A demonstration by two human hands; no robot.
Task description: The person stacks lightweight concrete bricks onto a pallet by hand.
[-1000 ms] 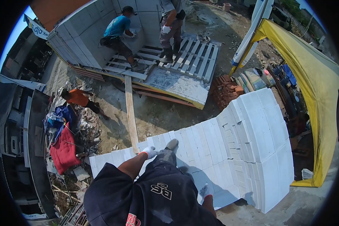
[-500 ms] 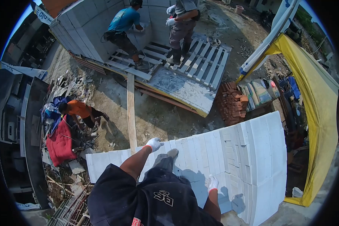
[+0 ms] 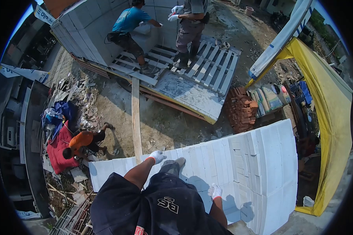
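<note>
My left hand (image 3: 157,157), in a white glove, is held out over the white blocks (image 3: 208,156) near their far edge, above my forward shoe (image 3: 180,161). Its fingers are loosely bent, with nothing visible in them. To the right, my right hand (image 3: 215,191), gloved too, hangs above the same block surface with its fingers slightly apart. Neither hand appears to touch a block. A wooden plank (image 3: 136,117) runs from beside my left hand to the truck bed (image 3: 188,92).
Two people (image 3: 129,31) (image 3: 190,31) stand on slats on the truck bed, beside tall stacked blocks (image 3: 88,35). A person in orange (image 3: 81,140) bends over rubble by a red cushion (image 3: 60,145). Bricks (image 3: 241,109), bags (image 3: 268,96) and a yellow tarp (image 3: 337,129) are right.
My right hand has shifted slightly left, and my left hand a little downward. The person in orange has moved down-left and bent lower. The person in blue has stretched an arm out to the right.
</note>
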